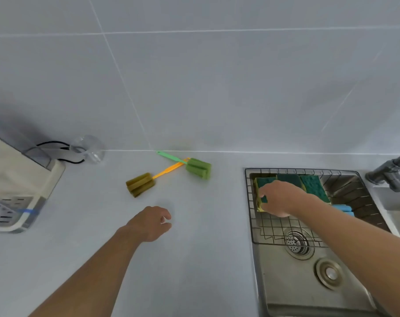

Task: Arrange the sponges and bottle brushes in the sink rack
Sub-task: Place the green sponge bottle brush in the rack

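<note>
A black wire sink rack (251, 225) hangs over the far half of the steel sink. Several green-and-yellow sponges stand in its far end; my right hand (278, 199) grips the leftmost sponge (264, 180) inside the rack. Another green sponge (313, 184) leans to the right, with a blue sponge (344, 208) partly hidden behind my forearm. Two bottle brushes lie crossed on the counter: an olive-headed one with an orange handle (140, 184) and a green one (198, 168). My left hand (152, 223) hovers over the counter, fingers loosely curled, holding nothing.
A dark faucet (391, 170) stands at the sink's right back corner. The sink drain (296, 243) lies below the rack. A beige dish drainer (20, 197) sits at the left edge, a clear cup (91, 148) on its side behind it by the tiled wall.
</note>
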